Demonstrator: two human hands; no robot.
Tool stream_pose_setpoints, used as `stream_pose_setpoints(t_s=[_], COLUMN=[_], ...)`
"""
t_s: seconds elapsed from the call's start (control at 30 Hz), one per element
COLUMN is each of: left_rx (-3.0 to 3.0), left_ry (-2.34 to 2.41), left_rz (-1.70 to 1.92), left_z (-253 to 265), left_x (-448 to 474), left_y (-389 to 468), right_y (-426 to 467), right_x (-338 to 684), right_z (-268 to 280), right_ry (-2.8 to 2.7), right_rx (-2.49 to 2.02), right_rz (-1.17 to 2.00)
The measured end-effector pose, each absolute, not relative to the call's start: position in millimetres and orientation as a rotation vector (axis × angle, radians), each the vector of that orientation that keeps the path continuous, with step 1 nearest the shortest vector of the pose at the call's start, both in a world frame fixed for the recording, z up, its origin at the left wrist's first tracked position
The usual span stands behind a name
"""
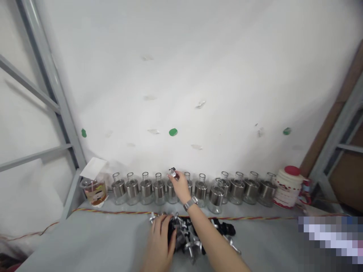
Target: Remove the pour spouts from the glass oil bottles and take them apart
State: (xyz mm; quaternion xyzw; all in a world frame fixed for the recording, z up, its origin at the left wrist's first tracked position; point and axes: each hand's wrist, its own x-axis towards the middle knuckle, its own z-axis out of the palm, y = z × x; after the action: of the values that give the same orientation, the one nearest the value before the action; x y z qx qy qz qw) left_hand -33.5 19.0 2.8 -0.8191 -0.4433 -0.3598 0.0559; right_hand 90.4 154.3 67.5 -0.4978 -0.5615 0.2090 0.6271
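My right hand (pixel 179 186), with a metal watch at the wrist, reaches to the row of bottles along the wall. Its fingertips pinch a small silver-and-black pourer spout (pixel 172 172) at the neck of a glass bottle (pixel 172 192) with a steel sleeve. The hand partly hides that bottle, so I cannot tell whether the spout sits in its mouth. Nearer to me, my left hand (pixel 162 236) curls over a heap of silver-and-black pourer spouts (pixel 188 236). A black part shows between its fingers and thumb.
More sleeved bottles (pixel 146 189) stand left and right; one bottle (pixel 216 198) is set forward of the row. A printed plastic cup (pixel 95 192) is at the left end, a red-lidded jar (pixel 288 187) at the right. A twisted red-and-yellow wire (pixel 119 212) crosses the grey table (pixel 85 241).
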Motion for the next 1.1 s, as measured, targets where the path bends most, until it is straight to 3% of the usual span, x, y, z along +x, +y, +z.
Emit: stream_pose_setpoints(t_s=[0.3,0.63,0.8,1.1], left_rx=[-2.431,-2.375,-2.347,-2.73], left_ry=[-1.37,-1.571,-1.715,-1.648], left_rz=[-1.136,-1.365,-1.739,-2.177], left_z=[2.8,8.9,10.2,20.4], left_x=[-39.1,-38.9,-30.6,-18.9], left_y=[25.6,20.0,11.2,-8.6], right_y=[128.4,68.7,36.7,21.3], right_x=[88.3,120.5,152.7,143.5], right_z=[59.6,153.9,186.6,187.8], right_ry=[-1.094,-0.856,-0.705,-1.268], right_rx=[-0.946,-0.692,-0.48,-0.354], right_rz=[0.619,0.723,1.001,1.569])
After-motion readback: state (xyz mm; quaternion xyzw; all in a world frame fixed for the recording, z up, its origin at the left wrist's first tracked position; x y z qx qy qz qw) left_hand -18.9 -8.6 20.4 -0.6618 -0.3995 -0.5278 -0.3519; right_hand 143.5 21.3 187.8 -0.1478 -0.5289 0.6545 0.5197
